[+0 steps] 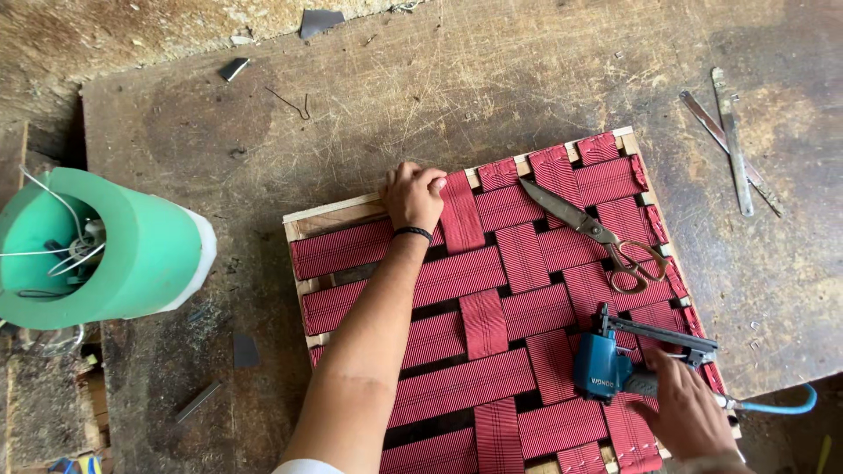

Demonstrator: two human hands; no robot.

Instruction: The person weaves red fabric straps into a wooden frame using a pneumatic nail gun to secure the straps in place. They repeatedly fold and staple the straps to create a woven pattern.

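On the scarred wooden bench [492, 79], left side: one green plastic tub [132, 254] lying tilted, with bent white wires [66, 250] inside. Centre-right: one square wooden frame [338, 215] woven with ribbed red webbing straps [492, 325], over-under pattern. Left hand [413, 195] curled, fingertips pressing a vertical strap end [459, 211] onto the frame's far rail. Right hand [689, 412] gripping the handle of one blue pneumatic stapler [615, 360], resting on the webbing near the right edge; blue air hose [777, 407] trails off. One pair of scissors [593, 233], steel blades, brass-coloured handles, lies shut on the webbing. Two flat metal strips [733, 145] crossed on bench, upper right.
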